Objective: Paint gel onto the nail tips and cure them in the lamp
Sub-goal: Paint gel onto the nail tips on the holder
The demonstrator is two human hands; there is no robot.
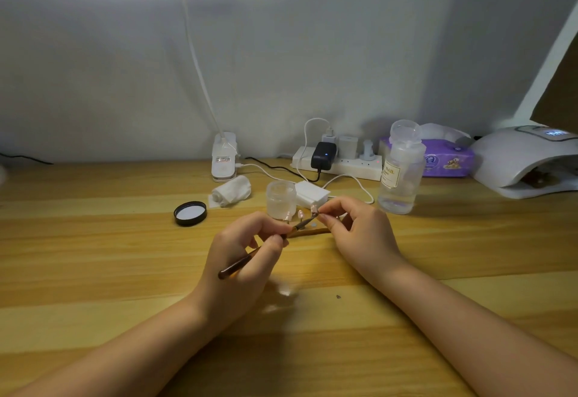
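Head view. The left hand (247, 249) is pinching a brush (269, 245) between curled thumb and fingers, its dark handle trailing toward the near left and its bristles meeting a nail tip (314, 208). The right hand (353, 227) is pinching that tip, or a small stand under it (too small to tell), between thumb and forefinger, with the other fingers loosely curled. The held tip is sitting above the table (93, 255) at centre, just in front of an open jar (281, 199). Two more tips (294, 215) are standing upright just left of it, near a thin wooden strip (309, 232).

The tips are appearing small, pale pink and glossy. Judged from their size, they are likely light, stiff and slippery, and wet gel would smear; holding is best at the base or stand, clear of the painted face. The brush is likely light and rigid, best held near the ferrule for control.

A jar lid (190, 213) is lying to the left. The curing lamp (525, 162) is waiting at the far right, well apart from the hands, its mouth facing the near left.
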